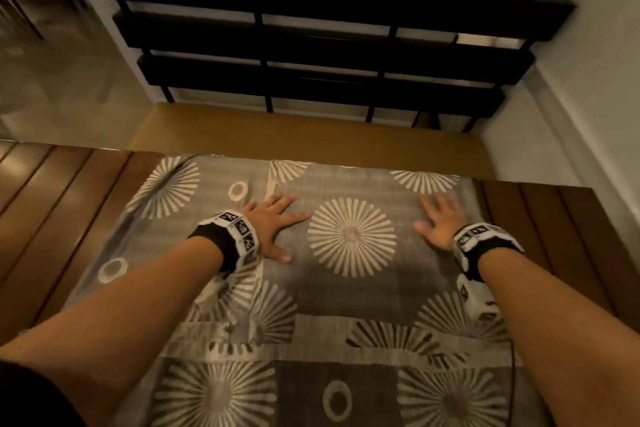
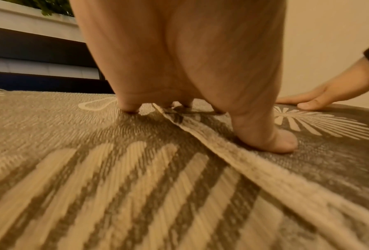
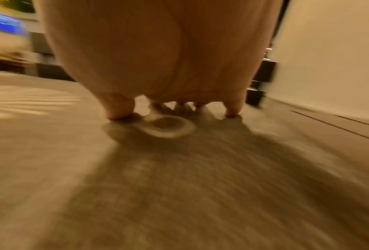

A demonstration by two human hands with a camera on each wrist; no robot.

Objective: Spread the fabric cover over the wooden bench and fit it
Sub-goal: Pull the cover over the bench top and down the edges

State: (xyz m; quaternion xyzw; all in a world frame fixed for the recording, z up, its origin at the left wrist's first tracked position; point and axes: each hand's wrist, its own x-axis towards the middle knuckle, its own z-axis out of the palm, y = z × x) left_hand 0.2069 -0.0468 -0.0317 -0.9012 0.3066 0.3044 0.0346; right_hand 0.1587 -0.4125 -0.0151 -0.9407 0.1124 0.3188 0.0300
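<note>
In the head view, the fabric cover (image 1: 349, 291) was seen lying across the slatted wooden bench (image 1: 52, 204). The left hand (image 1: 272, 225) and right hand (image 1: 441, 222) were laid flat on it, fingers spread, nothing grasped. In the left wrist view, a raised fold (image 2: 232, 152) was seen beside the left thumb. In the blurred right wrist view, straight fingertips (image 3: 119, 111) were pressed onto the cover.

The cover (image 1: 349, 236) is matt woven cloth, ribbed and coarse up close, with a folded ridge (image 2: 232, 150) across it. To each side of the cover, the surface (image 1: 62, 204) is glossy brown wooden slats. Beyond it, the rack (image 1: 311, 45) looks matt black.
</note>
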